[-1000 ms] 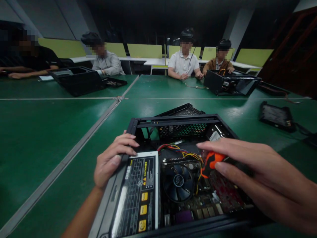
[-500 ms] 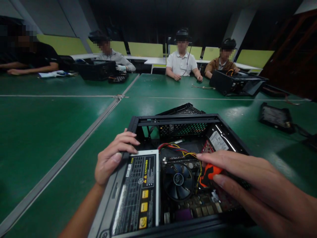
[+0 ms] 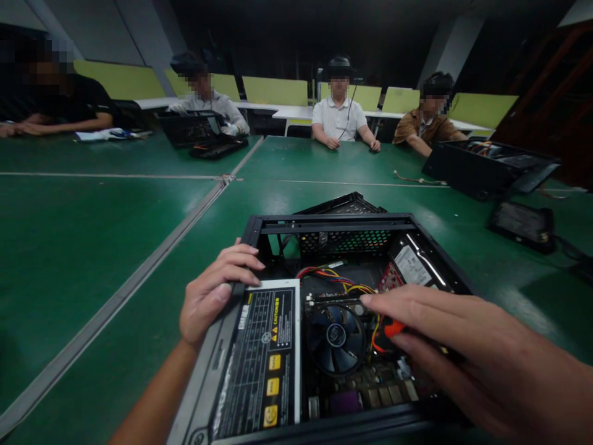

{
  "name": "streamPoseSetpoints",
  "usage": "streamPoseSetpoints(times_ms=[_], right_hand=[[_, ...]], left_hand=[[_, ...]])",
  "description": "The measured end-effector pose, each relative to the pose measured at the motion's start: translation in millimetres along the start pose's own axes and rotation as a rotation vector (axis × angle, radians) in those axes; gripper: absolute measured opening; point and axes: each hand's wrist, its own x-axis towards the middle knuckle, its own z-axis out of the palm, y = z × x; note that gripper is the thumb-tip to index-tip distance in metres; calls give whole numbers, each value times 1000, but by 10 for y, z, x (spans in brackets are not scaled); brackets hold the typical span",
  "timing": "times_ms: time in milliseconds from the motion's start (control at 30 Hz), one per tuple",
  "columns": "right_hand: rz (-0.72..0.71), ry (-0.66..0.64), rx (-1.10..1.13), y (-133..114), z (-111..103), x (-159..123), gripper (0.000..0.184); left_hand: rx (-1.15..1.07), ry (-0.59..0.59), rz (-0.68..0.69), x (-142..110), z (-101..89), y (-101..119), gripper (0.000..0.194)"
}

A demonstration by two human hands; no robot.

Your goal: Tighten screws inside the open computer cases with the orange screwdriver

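Observation:
An open black computer case (image 3: pixel 324 220) lies in front of me. My left hand (image 3: pixel 217 293) grips its left edge, fingers curled over the frame beside the power supply (image 3: pixel 259 358) with its printed label. In my right hand (image 3: pixel 463 346) is a screwdriver (image 3: pixel 388 332) with an orange and black handle, held between thumb and fingers over the right part of the case; its tip is hidden. Left of the screwdriver sits the black cooling fan (image 3: pixel 336 337). Coloured power cables (image 3: pixel 333 277) run behind the fan, and a metal drive with a white label (image 3: pixel 410 264) is mounted at the back right.
A black panel (image 3: pixel 352 203) lies behind the case on the green table (image 3: pixel 115 247). To the right is a dark flat part (image 3: pixel 523 224). Several people sit across the table, two with computer cases (image 3: pixel 491 167) before them. A metal seam (image 3: pixel 180 232) crosses the tabletop.
My right fingers have closed further over the screwdriver, so less of its handle shows. My left hand stays put. Across the table, the case at right has shifted rightward and the one at left has tilted.

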Motion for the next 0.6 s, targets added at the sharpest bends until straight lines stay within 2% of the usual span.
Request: streamPoseSetpoints(times_ms=[100,200,400,600], right_hand=[[31,-35,35,-52,-73,29,49],[62,2,39,-136,-86,109,50],[-103,14,141,-332,75,373,39],[-130,0,156,-345,161,442,32]], left_hand=[[3,-6,6,-9,-5,-13,39],[17,-7,-18,-13,-3,-8,42],[12,2,-24,-21,21,33,44],[2,-17,-15,-50,13,24,42]])
